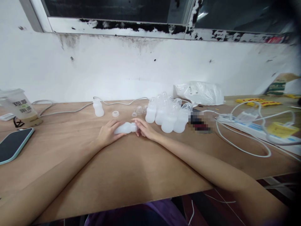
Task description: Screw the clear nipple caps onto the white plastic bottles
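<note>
While the left hand (108, 133) is wrapping closed around a white bottle (125, 128) lying on its side on the bench (131, 169), the right hand (146, 129) is pinching its neck end. At two o'clock, a cluster of bottles (168, 114) is standing; at nine o'clock, a phone (14, 144) is lying.
</note>
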`<state>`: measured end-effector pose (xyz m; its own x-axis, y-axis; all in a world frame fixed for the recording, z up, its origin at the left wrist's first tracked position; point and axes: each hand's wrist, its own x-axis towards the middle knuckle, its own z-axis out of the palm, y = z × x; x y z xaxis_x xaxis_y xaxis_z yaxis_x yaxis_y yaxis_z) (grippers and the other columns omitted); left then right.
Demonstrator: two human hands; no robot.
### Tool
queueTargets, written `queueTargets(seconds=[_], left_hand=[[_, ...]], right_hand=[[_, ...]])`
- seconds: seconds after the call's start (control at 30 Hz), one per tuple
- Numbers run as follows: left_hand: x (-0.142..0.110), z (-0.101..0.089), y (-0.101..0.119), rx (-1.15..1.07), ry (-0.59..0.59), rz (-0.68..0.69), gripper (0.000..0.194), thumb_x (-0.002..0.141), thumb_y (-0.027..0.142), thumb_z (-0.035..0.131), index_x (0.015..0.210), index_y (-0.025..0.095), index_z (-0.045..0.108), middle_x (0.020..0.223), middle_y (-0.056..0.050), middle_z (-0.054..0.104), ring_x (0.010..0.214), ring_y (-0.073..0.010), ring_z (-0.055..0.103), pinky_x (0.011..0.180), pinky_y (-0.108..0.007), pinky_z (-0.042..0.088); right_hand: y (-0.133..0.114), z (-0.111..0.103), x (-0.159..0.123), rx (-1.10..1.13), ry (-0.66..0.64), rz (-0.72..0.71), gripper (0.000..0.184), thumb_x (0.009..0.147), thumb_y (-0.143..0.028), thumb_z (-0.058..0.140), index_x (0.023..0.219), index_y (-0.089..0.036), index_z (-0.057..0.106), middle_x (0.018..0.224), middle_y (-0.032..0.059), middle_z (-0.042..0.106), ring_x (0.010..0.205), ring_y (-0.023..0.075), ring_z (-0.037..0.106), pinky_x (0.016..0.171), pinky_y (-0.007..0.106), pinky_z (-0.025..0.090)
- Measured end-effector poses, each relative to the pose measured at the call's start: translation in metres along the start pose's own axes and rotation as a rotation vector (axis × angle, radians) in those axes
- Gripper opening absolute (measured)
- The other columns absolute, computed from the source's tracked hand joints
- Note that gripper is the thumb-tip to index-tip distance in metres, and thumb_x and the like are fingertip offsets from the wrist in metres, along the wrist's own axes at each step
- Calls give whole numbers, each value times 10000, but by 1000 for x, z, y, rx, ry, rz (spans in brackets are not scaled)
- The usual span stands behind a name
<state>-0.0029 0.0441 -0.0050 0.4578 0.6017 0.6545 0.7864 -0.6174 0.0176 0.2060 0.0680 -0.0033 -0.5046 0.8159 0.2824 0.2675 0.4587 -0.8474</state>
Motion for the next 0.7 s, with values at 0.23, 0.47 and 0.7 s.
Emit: queueTargets(seconds=[0.23,0.47,0.7], left_hand=[[-1,0,-2,-8,-7,-38,446,733,507,473,1078,225,485,990,-33,574,898,-168,539,709,-248,446],[-1,-3,2,95,24,55,400,773,451,448,1097,219,486,1020,-51,576,935,-190,523,691,-260,446],[-3,-1,1,13,-75,-52,495,721,548,453,1081,207,472,918,-36,597,806,-174,581,644,-250,457]], right_hand=[[-2,0,1,20,-26,-50,300,730,-391,516,930,-169,489,739,3,533,447,25,418,366,134,319],[3,0,2,51,-133,52,354,812,-479,319,897,-161,448,568,-35,501,356,34,385,306,136,242],[-8,-2,-4,-344,17,-264,380,700,-400,557,1003,-198,450,944,54,532,721,131,510,588,243,412]])
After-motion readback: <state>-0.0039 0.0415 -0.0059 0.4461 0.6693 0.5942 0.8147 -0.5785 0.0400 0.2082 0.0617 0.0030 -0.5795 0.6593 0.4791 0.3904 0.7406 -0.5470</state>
